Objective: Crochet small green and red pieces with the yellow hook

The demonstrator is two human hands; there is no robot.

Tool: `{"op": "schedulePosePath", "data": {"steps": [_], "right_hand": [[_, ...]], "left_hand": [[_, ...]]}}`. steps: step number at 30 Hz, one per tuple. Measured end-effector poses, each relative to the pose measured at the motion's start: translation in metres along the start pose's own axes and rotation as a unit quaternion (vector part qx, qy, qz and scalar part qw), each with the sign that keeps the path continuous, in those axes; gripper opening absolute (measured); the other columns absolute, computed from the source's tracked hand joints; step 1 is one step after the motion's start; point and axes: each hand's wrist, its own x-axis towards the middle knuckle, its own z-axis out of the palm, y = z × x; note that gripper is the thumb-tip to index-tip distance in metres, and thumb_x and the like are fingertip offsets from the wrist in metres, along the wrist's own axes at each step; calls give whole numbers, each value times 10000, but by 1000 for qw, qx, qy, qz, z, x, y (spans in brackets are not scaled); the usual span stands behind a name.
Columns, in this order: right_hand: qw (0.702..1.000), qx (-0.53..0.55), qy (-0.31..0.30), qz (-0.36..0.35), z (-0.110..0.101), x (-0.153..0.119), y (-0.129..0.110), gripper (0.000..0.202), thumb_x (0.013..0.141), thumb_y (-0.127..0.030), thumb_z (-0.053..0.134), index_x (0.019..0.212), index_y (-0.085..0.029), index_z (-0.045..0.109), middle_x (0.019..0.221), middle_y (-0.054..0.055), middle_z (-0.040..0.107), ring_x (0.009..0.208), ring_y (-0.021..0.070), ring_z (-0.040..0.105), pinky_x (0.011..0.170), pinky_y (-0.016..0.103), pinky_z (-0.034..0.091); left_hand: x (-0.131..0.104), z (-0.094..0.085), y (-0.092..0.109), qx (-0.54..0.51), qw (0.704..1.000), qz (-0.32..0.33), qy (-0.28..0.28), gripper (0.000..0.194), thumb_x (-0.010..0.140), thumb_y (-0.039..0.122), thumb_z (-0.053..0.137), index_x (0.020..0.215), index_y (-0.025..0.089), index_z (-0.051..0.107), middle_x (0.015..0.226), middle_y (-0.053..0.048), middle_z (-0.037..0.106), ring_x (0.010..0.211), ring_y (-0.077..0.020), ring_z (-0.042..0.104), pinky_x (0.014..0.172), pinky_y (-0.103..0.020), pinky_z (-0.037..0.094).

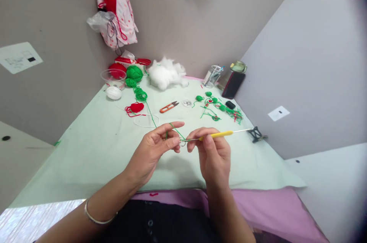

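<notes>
Two bare hands are yours in the head view, raised over the middle of the near part of the pale green cloth (103,151). Your left hand (153,149) is partly closed, thumb and fingers pinching a small loop (182,143), index finger stretched out with the green yarn (151,116) over it. Your right hand (215,155) is curled around the hook (219,134), thumb on its handle.

The hook lies nearly level between your hands: a smooth yellow grip with a slim, shiny metal shaft out of each end, the left one reaching the loop. The yarn is thin and bright, slanting taut from your index finger to the hook; its tail runs back to a loose, tangled coil (140,94).

Beyond are a round green ball (134,73), a flattened red bundle (137,108), fluffy white stuffing (165,74) in an uneven heap and orange-handled snips (169,107) with dark, pointed blades. To the right lie knobbly green knitted pieces (222,108), rounded, with stringy ends and flecks of red.
</notes>
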Motion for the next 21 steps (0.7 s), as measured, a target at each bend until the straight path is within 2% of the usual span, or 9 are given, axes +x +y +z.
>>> {"op": "schedulePosePath", "data": {"steps": [2,4,7,9,11,13,16,18,21], "right_hand": [[994,-85,-21,-63,-2,-3,-3,231,1063,-226,490,1032,-232,719,912,34,742,694,142,704,638,301,595],[964,-209,-52,-159,-4,-8,-4,242,1044,-152,493,1113,-241,708,961,46,751,792,160,724,702,314,608],[865,-393,-87,-299,-6,-16,0,309,973,-67,593,1198,-237,720,1040,73,745,921,180,722,764,304,611],[820,-453,-77,-341,-6,-19,4,367,938,-41,641,1226,-249,731,1093,85,726,983,195,717,781,309,614],[841,-432,-55,-322,-5,-20,5,371,944,-58,640,1228,-277,734,1090,76,718,996,205,713,773,328,616],[907,-337,-15,-252,-4,-17,3,302,981,-103,597,1177,-281,743,1015,58,722,898,191,706,723,337,603],[979,-160,27,-127,-1,-12,0,251,1037,-177,513,1067,-263,746,857,26,688,691,155,643,628,329,559],[986,-135,16,-97,1,-12,2,250,1038,-187,520,1058,-276,753,861,25,681,685,152,637,621,327,553],[943,-274,3,-190,4,-17,11,300,972,-126,632,1148,-322,775,993,55,714,842,188,687,697,348,582]], "left_hand": [[-1,-1,-1,21,1000,18,5,315,878,292,812,1191,266,787,794,43,623,721,-92,598,795,-260,465],[-1,-1,-4,38,999,35,13,362,868,258,820,1227,268,769,784,46,625,719,-93,586,794,-253,468],[-2,0,-7,13,1000,23,8,477,838,226,845,1299,254,725,762,47,629,682,-91,577,736,-243,481],[-2,1,-7,-43,999,-22,-14,512,824,271,862,1312,223,713,741,44,610,624,-80,550,634,-224,468],[-1,1,-5,-95,992,-78,-34,514,812,302,874,1290,187,723,697,52,563,551,-54,481,536,-196,422],[-1,0,-3,-118,987,-105,-28,465,811,276,875,1244,167,746,655,69,509,513,-31,421,494,-169,393],[-1,1,-1,-93,993,-67,7,396,808,208,867,1190,189,770,694,68,536,495,-14,423,473,-151,391],[-2,4,-3,-63,997,-30,14,448,784,173,875,1214,228,764,766,60,597,479,-10,446,448,-153,389],[-5,7,-7,-52,998,-18,11,540,766,150,884,1277,256,744,777,57,623,460,-7,432,418,-143,361]]}}
